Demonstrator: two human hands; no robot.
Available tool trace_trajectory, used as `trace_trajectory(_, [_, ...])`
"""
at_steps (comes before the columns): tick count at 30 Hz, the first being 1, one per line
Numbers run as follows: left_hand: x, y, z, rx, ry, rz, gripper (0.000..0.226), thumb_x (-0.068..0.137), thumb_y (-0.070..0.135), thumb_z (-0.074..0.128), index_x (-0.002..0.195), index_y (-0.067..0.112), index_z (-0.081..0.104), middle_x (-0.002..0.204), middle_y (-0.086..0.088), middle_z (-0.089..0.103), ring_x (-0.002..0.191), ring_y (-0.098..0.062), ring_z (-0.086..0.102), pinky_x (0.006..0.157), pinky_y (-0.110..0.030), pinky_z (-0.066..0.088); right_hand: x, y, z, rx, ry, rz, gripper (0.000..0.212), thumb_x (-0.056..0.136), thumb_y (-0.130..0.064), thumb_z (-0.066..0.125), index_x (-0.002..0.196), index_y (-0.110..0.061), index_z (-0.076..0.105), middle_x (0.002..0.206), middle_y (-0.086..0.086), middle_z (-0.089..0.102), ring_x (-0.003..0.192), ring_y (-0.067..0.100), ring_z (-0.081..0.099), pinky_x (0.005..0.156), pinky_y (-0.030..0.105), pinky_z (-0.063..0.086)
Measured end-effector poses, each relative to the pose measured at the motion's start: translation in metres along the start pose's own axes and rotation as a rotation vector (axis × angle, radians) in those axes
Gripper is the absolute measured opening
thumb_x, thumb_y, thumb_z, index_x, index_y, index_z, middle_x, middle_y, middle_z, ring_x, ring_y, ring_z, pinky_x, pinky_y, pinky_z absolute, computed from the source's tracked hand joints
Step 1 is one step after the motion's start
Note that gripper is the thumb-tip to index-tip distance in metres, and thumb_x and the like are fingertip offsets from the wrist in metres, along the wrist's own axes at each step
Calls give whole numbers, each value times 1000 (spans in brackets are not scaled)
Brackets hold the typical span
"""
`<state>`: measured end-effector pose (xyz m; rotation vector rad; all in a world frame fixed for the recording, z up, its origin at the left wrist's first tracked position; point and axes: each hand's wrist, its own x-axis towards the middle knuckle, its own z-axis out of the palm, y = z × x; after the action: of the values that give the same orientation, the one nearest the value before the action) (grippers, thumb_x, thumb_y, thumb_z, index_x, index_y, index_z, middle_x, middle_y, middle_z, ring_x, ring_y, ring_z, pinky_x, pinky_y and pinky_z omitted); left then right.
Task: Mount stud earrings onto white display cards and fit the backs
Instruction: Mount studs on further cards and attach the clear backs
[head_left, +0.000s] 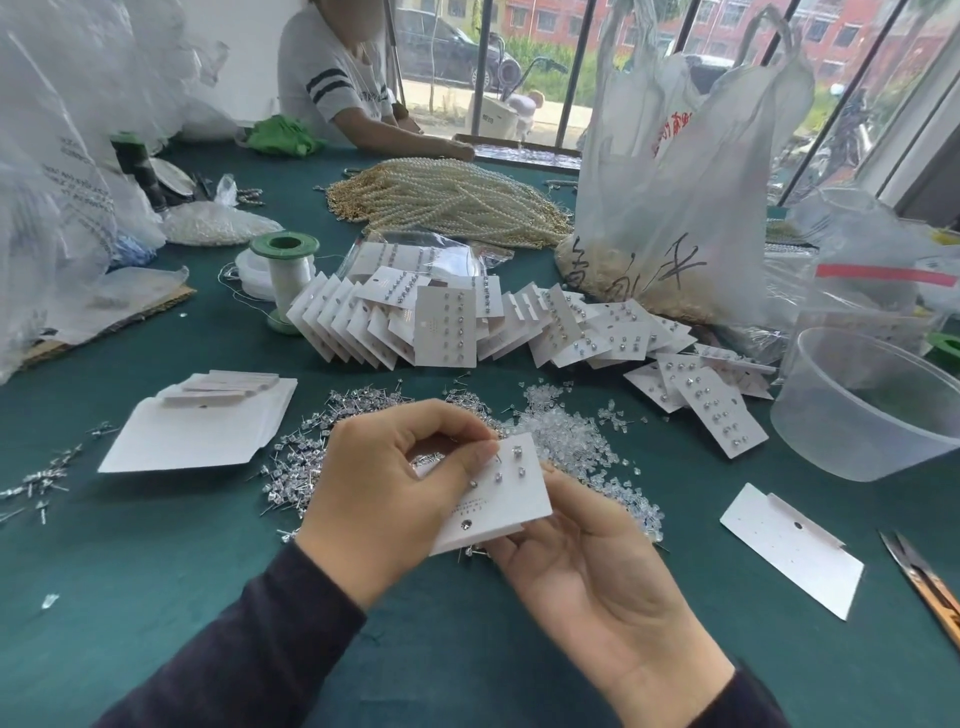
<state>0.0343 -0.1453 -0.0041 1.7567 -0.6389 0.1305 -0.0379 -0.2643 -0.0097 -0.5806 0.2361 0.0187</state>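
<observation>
A white display card (506, 501) with a few stud earrings on it is held above the green table. My left hand (395, 483) grips its left edge, thumb and fingertips pinching at the card's top. My right hand (592, 566) lies palm up beneath the card, its fingers hidden behind it. Loose stud earrings (306, 452) are heaped behind my hands, and clear earring backs (571, 441) lie to their right. Blank cards (197, 426) sit in a stack at the left, one more blank card (795, 551) at the right.
Filled cards (447, 327) fan across the middle of the table. A clear plastic tub (872, 410) stands at right, scissors (924, 577) near the right edge. Pearl strands (452, 197), a thread spool (284, 280) and plastic bags (675, 208) lie behind. Another person (343, 88) sits opposite.
</observation>
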Motion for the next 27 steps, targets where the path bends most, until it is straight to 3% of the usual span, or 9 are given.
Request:
trace_trajectory(3, [0, -1, 0, 1, 7, -3, 22, 70, 5, 76, 69, 26, 70, 76, 12, 72, 69, -3, 67, 67, -16, 52, -1, -1, 2, -34, 19, -3, 13, 64, -6, 68, 75, -1, 73, 77, 15, 69, 67, 22, 67, 69, 31, 56])
trace_trajectory(8, [1, 0, -1, 35, -4, 23, 24, 70, 4, 75, 69, 28, 69, 77, 14, 72, 69, -1, 66, 66, -12, 50, -1, -1, 2, -30, 53, 1, 17, 65, -6, 64, 78, 0, 72, 80, 16, 68, 68, 23, 66, 69, 30, 55])
trace_trajectory(15, [-1, 1, -1, 107, 11, 62, 7, 68, 18, 69, 74, 21, 72, 76, 10, 72, 71, -2, 66, 71, -18, 52, 0, -1, 2, -23, 65, -1, 21, 62, -5, 65, 81, 2, 70, 81, 17, 68, 68, 24, 67, 69, 31, 56])
trace_trajectory(21, [-2, 6, -1, 168, -52, 151, 7, 72, 19, 70, 76, 15, 73, 78, 7, 71, 76, -3, 64, 73, -22, 51, 1, -1, 1, -13, 53, -5, 22, 65, -6, 63, 84, 2, 69, 81, 16, 67, 68, 22, 66, 70, 30, 57])
trace_trajectory(24, [-2, 11, -4, 114, -148, 150, 34, 67, 47, 65, 84, 19, 71, 90, 10, 70, 86, 0, 64, 80, -22, 51, 1, -4, 1, 45, 57, -10, 24, 72, -3, 58, 91, 6, 69, 90, 18, 67, 75, 24, 67, 66, 29, 57])
trace_trajectory(27, [-4, 12, -3, 211, -239, 206, 57, 56, 57, 67, 95, 16, 66, 100, 9, 66, 94, 1, 58, 85, -20, 47, 0, -4, 2, 4, 76, -15, 29, 75, -7, 60, 99, 8, 67, 97, 19, 65, 90, 27, 59, 73, 27, 47])
